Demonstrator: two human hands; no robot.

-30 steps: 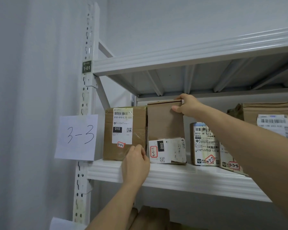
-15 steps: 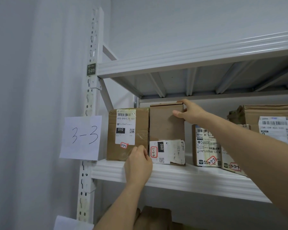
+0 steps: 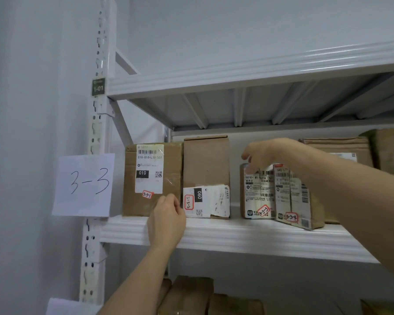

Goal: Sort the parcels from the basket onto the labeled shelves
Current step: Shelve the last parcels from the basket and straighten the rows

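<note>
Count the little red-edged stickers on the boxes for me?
4: one on the left box, one on the tall box, one on the third parcel, one on the leaning parcel. Others may be hidden.

The right hand (image 3: 263,155) left the top right corner of the tall box (image 3: 206,165), which it had gripped a second and half a second before, and moved right to the top of the third parcel (image 3: 257,192), its fingers curled down over that parcel's upper edge. The tall box then stood free of that hand, upright between the left box (image 3: 152,180) and the third parcel. The left hand (image 3: 167,220) shifted only slightly at the lower seam between the two boxes. The view moved closer and a little rightward, bringing more parcels at the right into sight.
</note>
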